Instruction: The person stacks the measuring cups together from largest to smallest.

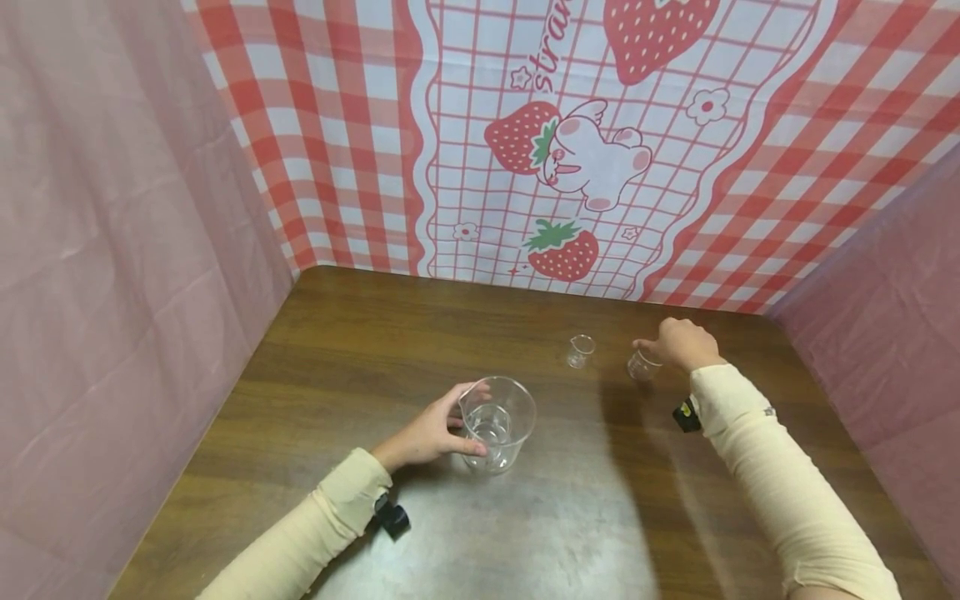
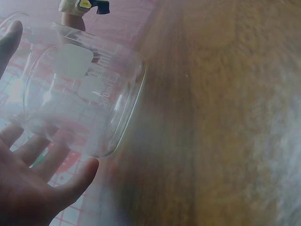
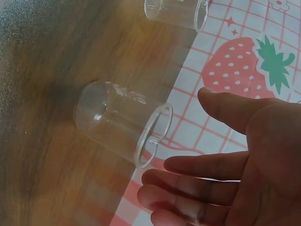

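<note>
My left hand (image 1: 431,432) grips a large clear glass beaker (image 1: 517,425) at its side, thumb in front and fingers behind. White markings (image 2: 106,89) show on its wall in the left wrist view, and a smaller glass outline is visible inside it. Farther right, my right hand (image 1: 686,343) hovers just above a small clear beaker (image 1: 642,367), which stands upright on the table. In the right wrist view its fingers (image 3: 207,165) and thumb are spread apart, close to the rim of that beaker (image 3: 113,125). Nothing is between them.
An even smaller glass beaker (image 1: 580,353) stands left of the one under my right hand. The brown wooden table (image 1: 360,358) meets a checked strawberry cloth (image 1: 352,192) at the back. Pink curtains (image 1: 127,275) hang on both sides.
</note>
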Demonstrator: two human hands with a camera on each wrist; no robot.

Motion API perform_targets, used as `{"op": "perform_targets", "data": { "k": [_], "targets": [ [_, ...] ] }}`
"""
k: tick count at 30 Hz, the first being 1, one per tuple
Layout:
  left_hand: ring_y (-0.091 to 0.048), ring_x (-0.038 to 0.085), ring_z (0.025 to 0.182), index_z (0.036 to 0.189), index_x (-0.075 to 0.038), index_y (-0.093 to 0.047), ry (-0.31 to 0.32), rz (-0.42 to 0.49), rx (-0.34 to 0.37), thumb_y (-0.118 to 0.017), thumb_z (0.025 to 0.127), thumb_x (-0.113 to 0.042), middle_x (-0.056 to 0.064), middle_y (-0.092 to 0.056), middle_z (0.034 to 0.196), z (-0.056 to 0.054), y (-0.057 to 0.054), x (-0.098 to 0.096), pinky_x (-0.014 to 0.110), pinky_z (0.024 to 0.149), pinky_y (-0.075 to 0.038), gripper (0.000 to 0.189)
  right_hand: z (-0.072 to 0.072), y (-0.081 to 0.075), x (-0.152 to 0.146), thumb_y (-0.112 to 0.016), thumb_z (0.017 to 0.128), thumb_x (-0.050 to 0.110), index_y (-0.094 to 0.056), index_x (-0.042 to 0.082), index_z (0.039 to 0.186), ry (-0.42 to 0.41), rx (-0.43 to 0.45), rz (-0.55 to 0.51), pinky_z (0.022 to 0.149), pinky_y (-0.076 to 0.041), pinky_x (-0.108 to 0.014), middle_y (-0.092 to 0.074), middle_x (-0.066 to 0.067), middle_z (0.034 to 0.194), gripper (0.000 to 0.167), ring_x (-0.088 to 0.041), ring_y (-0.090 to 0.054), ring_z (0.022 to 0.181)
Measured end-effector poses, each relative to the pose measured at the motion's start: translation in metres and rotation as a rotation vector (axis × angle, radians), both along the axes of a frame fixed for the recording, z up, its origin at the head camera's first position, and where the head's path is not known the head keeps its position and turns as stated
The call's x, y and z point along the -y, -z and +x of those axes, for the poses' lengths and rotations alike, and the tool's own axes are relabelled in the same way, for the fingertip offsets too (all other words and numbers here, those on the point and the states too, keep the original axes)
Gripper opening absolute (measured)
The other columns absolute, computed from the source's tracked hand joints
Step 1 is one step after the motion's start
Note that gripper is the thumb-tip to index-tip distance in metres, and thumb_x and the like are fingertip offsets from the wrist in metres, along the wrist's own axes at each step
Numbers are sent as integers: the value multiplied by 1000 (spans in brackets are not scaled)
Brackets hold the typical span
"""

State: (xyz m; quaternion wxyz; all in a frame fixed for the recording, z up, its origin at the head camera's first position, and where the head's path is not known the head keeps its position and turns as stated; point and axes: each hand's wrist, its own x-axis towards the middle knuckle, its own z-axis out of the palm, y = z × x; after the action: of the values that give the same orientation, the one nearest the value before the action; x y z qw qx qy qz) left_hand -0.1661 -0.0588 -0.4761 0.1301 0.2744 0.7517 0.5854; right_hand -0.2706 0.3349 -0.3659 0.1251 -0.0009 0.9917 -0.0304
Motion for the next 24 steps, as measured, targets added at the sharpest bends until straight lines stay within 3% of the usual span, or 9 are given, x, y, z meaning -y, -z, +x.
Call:
{"op": "perform_targets", "data": {
  "k": [10, 17, 24],
  "targets": [
    [-47, 36, 132, 148, -6, -33, 2, 0, -9, -84, 74, -14, 17, -44, 149, 0, 0, 1, 51, 104, -49, 90, 1, 6, -1, -57, 90, 54, -68, 0, 88, 16, 10, 2, 62, -55, -49, -66, -30, 102, 55, -41, -65, 88],
    [-48, 37, 132, 148, -6, -33, 2, -2, -5, -84, 74, -13, 17, -44, 149, 0, 2, 1, 51, 104, -49, 90, 2, 12, -2, -60, 90, 50, -67, -1, 94, 35, 2, -10, 69, -56, -55, -61, -36, 113, 52, -51, -62, 100],
    [-49, 37, 131, 148, -6, -33, -1, -3, -9, -84, 74, -14, 17, -44, 148, 0, 1, 1, 50, 104, -49, 90, 2, 13, -3, -60, 90, 51, -66, 1, 89, 67, 4, -11, 69, -56, -53, -60, -36, 116, 51, -50, -61, 100]
  ]
}}
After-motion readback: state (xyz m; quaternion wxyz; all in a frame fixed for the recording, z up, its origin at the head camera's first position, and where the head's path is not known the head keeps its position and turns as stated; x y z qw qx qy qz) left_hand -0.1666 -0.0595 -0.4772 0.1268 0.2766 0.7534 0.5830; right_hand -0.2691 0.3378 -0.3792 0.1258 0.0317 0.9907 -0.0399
